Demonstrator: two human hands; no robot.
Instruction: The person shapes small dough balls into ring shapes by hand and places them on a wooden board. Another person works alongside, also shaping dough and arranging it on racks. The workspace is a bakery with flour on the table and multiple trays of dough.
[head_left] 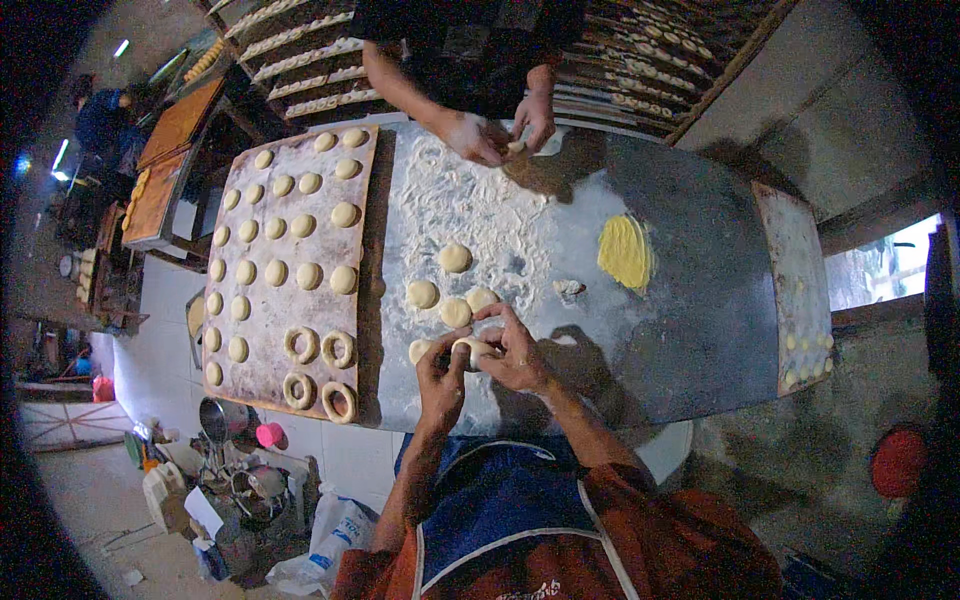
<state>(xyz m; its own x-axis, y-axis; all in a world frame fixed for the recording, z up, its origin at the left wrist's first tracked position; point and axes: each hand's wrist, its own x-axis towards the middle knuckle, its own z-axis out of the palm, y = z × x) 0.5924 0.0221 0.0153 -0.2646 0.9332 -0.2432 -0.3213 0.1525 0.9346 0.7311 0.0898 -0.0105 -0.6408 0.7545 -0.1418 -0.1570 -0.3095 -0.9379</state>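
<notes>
Both my hands meet over the near edge of a floured metal table (700,300). My left hand (440,370) and my right hand (515,350) pinch one pale dough piece (472,349) between them. Several loose dough balls (455,258) lie on the flour just beyond my fingers. To the left, a floured wooden board (262,300) carries rows of dough balls (310,275) and several dough rings (301,344) at its near end.
Across the table another person's hands (500,135) work dough. A yellow smear of fat (625,250) sits right of centre. A second board (800,290) with small dough pieces lies at the right end. Racks of shaped dough (300,60) stand behind. Buckets and bags crowd the floor at lower left.
</notes>
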